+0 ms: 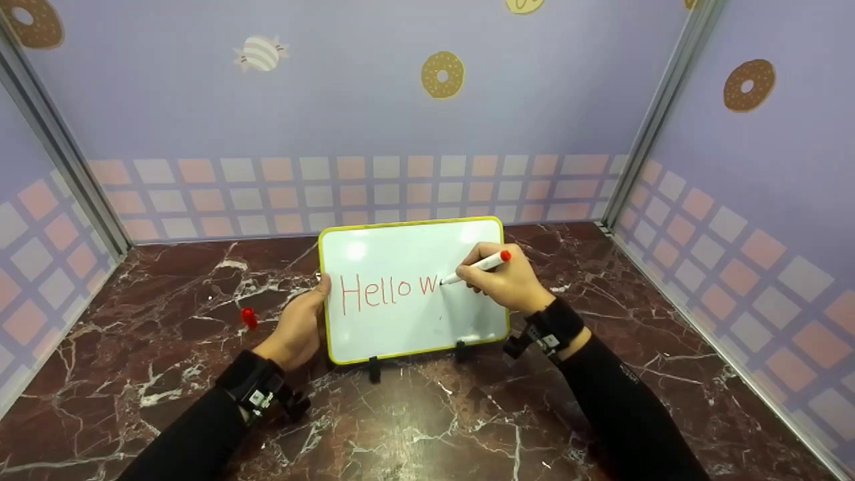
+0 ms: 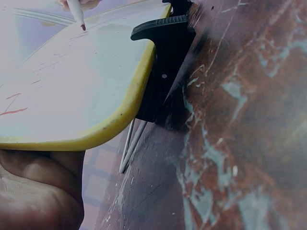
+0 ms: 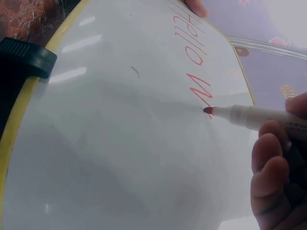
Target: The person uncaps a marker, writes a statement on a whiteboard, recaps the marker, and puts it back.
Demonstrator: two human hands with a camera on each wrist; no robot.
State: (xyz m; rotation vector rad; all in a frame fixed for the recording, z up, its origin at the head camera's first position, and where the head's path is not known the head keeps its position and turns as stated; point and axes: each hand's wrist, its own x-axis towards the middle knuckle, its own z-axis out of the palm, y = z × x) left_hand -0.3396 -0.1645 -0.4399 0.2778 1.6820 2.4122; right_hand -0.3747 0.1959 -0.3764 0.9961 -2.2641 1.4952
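Note:
A whiteboard (image 1: 401,327) with a yellow frame leans back on a black stand (image 2: 165,62) and bears the red words "Hello W". My left hand (image 1: 297,331) grips its left edge, thumb at the frame and fingers behind the board, as the left wrist view shows from below. In my right hand (image 1: 511,280) a white marker (image 3: 244,116) is pinched between thumb and fingers, its red end pointing up and right. The marker's dark red tip is right at the end of the W. A loose red marker cap (image 1: 248,317) stands on the table, left of my left hand.
The dark red marbled table (image 1: 414,427) reaches to patterned walls (image 1: 334,120) at the back and both sides. Grey metal posts (image 1: 658,113) stand in the back corners. Two black clips (image 1: 375,369) of the stand jut out at the board's lower edge.

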